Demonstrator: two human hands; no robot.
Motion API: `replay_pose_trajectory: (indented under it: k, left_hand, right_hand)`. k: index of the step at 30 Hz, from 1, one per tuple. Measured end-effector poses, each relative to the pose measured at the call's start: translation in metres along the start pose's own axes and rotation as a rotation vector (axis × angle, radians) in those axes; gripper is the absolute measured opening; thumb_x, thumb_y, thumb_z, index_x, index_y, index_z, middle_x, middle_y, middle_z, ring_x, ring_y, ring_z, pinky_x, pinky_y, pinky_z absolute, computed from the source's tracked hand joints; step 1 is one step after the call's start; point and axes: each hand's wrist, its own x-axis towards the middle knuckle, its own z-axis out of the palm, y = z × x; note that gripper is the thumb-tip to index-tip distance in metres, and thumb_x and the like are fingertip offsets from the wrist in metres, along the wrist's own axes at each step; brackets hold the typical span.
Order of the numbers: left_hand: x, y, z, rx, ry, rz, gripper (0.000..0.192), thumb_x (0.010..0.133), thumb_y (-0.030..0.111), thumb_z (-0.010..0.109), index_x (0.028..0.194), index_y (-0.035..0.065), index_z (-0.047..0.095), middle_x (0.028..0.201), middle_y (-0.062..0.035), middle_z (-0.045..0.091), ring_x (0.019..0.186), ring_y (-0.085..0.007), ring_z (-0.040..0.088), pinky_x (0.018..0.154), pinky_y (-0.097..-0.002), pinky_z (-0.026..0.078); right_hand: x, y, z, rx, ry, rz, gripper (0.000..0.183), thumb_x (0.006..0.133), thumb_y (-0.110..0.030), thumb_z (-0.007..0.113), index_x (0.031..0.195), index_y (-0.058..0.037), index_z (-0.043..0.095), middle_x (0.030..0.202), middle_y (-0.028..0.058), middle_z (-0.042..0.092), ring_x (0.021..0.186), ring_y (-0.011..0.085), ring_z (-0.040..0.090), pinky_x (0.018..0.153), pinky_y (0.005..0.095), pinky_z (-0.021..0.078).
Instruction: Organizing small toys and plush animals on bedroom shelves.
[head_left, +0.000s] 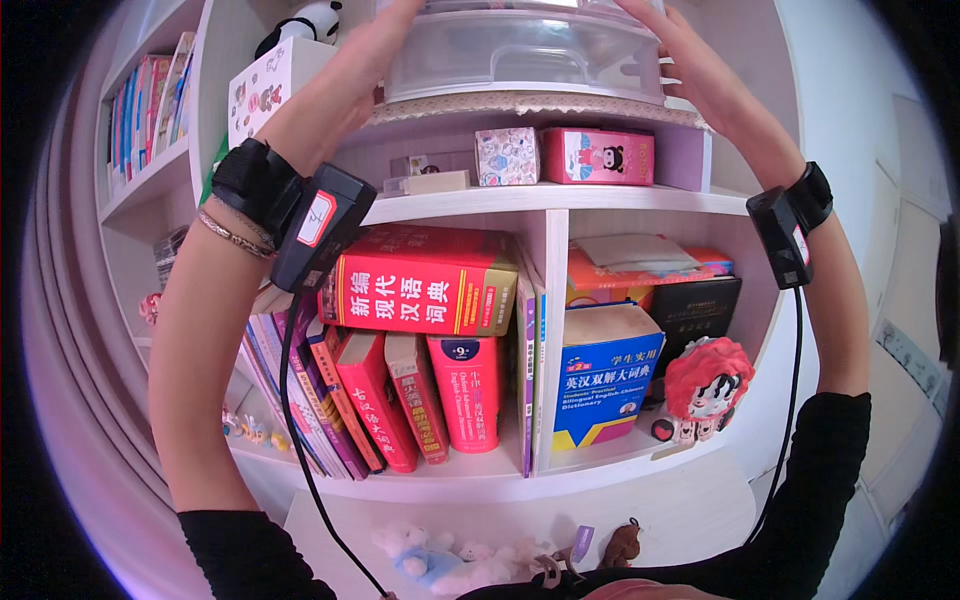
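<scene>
A clear plastic drawer unit (450, 56) stands at the top of the view, on a shelf edged with lace trim (600, 106). My left hand (367, 64) is against its left side, with the fingertips cut off by the frame's upper edge. My right hand (694, 71) holds the opposite side, and some of its fingers show through the translucent wall. Below the drawer unit, a pink box (600, 156), a small patterned box (507, 156) and a clear small case (427, 176) sit in a low compartment.
A white box with stickers (259, 90) and a panda figure (304, 26) stand left of my forearm. Lower compartments hold a thick red dictionary (420, 289) laid on upright books, a blue dictionary (607, 382) and a red-haired doll (709, 386). Plush toys (435, 559) lie below.
</scene>
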Motion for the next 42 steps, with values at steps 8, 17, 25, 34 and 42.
replay_pose_trajectory:
  k: [8,17,25,34,42]
  left_hand:
    - [0.005,-0.009,-0.003,0.026,0.239,0.232,0.083,0.082,0.060,0.058,0.134,-0.0024,0.042,0.125,-0.0171,0.054,0.112,-0.0250,0.053,0.097,-0.0367,0.041]
    - [-0.033,0.028,0.017,-0.047,0.143,0.199,0.074,0.088,0.058,0.050,0.134,0.0009,0.045,0.127,-0.0142,0.052,0.113,-0.0246,0.051,0.097,-0.0333,0.040]
    - [-0.035,0.054,0.030,-0.070,0.136,0.254,0.077,0.087,0.060,0.049,0.137,0.0022,0.041,0.133,-0.0171,0.047,0.122,-0.0274,0.045,0.102,-0.0389,0.036]
    - [-0.062,0.069,0.063,0.037,0.050,0.491,0.078,0.085,0.059,0.052,0.140,0.0065,0.035,0.136,-0.0206,0.040,0.124,-0.0312,0.041,0.093,-0.0493,0.045]
    - [-0.070,0.087,0.079,-0.069,0.114,0.331,0.080,0.085,0.062,0.051,0.140,0.0044,0.036,0.137,-0.0203,0.043,0.126,-0.0326,0.041,0.104,-0.0450,0.035]
  right_hand:
    - [0.015,0.020,0.018,0.245,0.221,-0.088,0.066,0.086,-0.041,0.064,0.134,-0.0033,0.039,0.123,0.0091,0.051,0.109,0.0168,0.052,0.093,0.0314,0.0413]
    - [0.003,-0.011,0.007,0.247,0.394,-0.035,0.049,0.087,-0.036,0.066,0.124,-0.0076,0.051,0.107,0.0028,0.058,0.088,0.0103,0.056,0.069,0.0242,0.0439]
    - [-0.001,-0.022,-0.017,0.354,0.357,-0.169,0.045,0.087,-0.033,0.066,0.121,-0.0065,0.055,0.107,0.0044,0.059,0.093,0.0129,0.058,0.070,0.0253,0.0506]
    - [-0.012,-0.041,-0.081,0.565,0.052,-0.137,0.052,0.088,-0.033,0.066,0.130,-0.0089,0.048,0.126,0.0053,0.051,0.116,0.0177,0.051,0.092,0.0317,0.0488]
    - [-0.037,-0.062,-0.079,0.348,0.311,-0.196,0.051,0.088,-0.035,0.065,0.125,-0.0036,0.051,0.121,0.0090,0.054,0.109,0.0184,0.054,0.087,0.0318,0.0499]
